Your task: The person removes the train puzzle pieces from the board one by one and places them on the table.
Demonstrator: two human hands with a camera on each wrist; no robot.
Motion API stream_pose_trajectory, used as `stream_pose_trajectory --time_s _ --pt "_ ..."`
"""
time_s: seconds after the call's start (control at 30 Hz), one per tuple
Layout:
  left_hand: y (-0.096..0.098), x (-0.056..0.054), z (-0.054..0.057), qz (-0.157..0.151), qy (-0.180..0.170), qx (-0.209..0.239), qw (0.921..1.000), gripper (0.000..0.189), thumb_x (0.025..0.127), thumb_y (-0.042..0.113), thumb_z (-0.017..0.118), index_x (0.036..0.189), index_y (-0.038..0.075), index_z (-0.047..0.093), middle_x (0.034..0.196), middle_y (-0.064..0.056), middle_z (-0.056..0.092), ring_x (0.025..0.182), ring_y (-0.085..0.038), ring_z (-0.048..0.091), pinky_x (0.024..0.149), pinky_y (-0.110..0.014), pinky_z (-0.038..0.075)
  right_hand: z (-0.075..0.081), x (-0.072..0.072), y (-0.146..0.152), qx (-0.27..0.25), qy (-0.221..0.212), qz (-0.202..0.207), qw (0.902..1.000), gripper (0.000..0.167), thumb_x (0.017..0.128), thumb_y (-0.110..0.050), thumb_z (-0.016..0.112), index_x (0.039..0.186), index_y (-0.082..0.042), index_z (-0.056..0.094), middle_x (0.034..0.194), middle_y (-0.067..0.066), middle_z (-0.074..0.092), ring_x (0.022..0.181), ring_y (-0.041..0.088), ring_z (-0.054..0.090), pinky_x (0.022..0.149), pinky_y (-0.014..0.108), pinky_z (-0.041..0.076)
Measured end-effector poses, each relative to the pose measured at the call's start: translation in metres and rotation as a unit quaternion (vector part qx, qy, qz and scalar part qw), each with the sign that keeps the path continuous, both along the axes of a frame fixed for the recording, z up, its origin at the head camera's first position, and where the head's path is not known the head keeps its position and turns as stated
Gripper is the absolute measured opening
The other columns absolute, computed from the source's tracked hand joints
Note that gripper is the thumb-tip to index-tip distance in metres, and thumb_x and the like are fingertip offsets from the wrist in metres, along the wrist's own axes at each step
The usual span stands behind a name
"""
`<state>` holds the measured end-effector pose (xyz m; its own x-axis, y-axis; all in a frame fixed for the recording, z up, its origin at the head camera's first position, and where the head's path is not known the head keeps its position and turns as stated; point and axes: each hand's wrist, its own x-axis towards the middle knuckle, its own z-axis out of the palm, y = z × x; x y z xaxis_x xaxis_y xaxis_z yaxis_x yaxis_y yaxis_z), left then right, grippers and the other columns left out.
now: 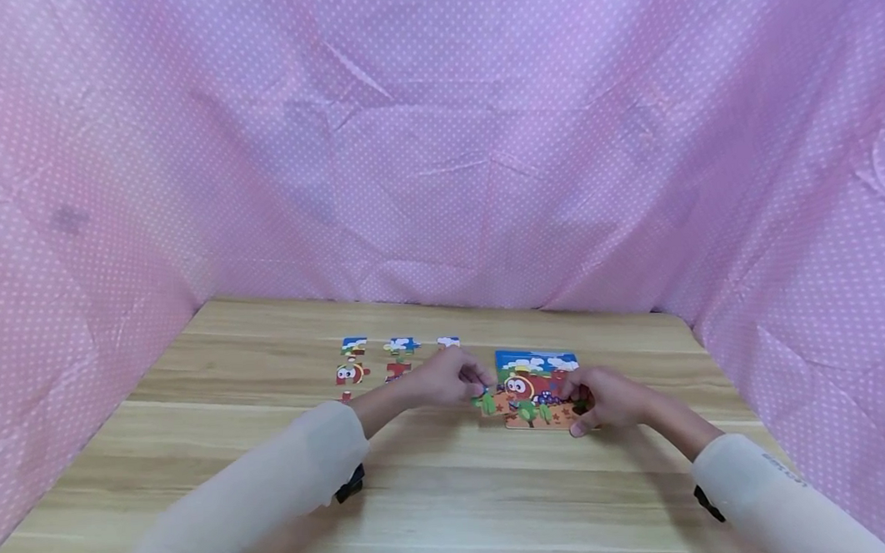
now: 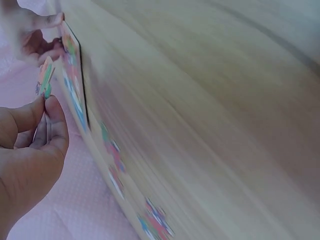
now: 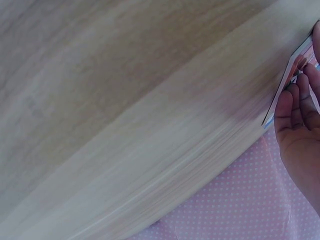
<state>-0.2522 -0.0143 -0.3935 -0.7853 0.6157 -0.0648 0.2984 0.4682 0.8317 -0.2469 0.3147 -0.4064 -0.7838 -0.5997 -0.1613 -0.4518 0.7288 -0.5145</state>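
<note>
My left hand (image 1: pixel 448 378) pinches a jigsaw piece (image 1: pixel 497 402), orange with a green plant, between thumb and fingertips. It holds the piece at the left edge of the puzzle board (image 1: pixel 518 363), which shows a red cartoon face with big eyes under a blue sky; the piece also shows in the left wrist view. Over the board's right side is my right hand (image 1: pixel 606 397), thumb at the near edge and fingers curled onto the picture. In the right wrist view, its curled fingers (image 3: pixel 284 107) lie against the board, hiding part of it.
Left of the board, several loose jigsaw pieces lie spaced in rows, among them a cloud piece (image 1: pixel 402 345), a piece with eyes (image 1: pixel 349 373) and a red piece (image 1: pixel 397 371). My left forearm covers part of these rows. Pink dotted cloth (image 1: pixel 438 185) surrounds the wooden table (image 1: pixel 500 507).
</note>
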Motion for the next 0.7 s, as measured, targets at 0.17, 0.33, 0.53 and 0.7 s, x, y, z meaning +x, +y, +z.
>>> stream_pose_trajectory --time_s 0.17,0.33,0.53,0.7 --pt "-0.026 0.002 -0.002 0.006 0.004 -0.011 0.9999 0.016 0.093 -0.008 0.067 0.101 0.004 0.075 0.091 0.001 0.07 0.087 -0.014 0.065 0.079 -0.026 0.056 0.0 0.0 0.0 0.003 0.001 -0.001 1.0 0.042 0.076 -0.033 0.091 0.106 -0.013 0.068 0.1 -0.002 0.062 0.09 0.019 0.054 0.078 0.03 0.046" --pt "-0.052 0.005 -0.004 0.017 -0.001 -0.009 0.9998 0.018 0.093 -0.01 0.064 0.099 0.004 0.074 0.095 -0.001 0.069 0.089 -0.016 0.065 0.08 -0.028 0.056 0.001 0.001 0.0 0.004 0.0 0.0 1.0 0.043 0.077 -0.033 0.091 0.108 -0.012 0.068 0.101 -0.003 0.062 0.092 0.018 0.054 0.08 0.032 0.047" --pt "-0.084 0.01 -0.007 0.051 -0.023 -0.03 0.998 0.017 0.095 -0.008 0.064 0.101 0.005 0.074 0.096 -0.002 0.069 0.091 -0.016 0.063 0.081 -0.029 0.055 0.002 0.001 -0.001 0.007 0.003 0.001 1.0 0.043 0.078 -0.033 0.09 0.108 -0.012 0.068 0.101 -0.003 0.062 0.093 0.019 0.054 0.082 0.035 0.049" --pt "-0.109 0.012 -0.013 0.077 -0.047 -0.022 0.9957 0.019 0.094 -0.01 0.062 0.102 0.004 0.072 0.098 -0.004 0.068 0.092 -0.018 0.063 0.078 -0.03 0.054 0.002 0.002 -0.001 0.009 0.004 0.0 1.0 0.042 0.079 -0.032 0.09 0.108 -0.012 0.068 0.101 -0.003 0.062 0.093 0.018 0.054 0.083 0.037 0.049"
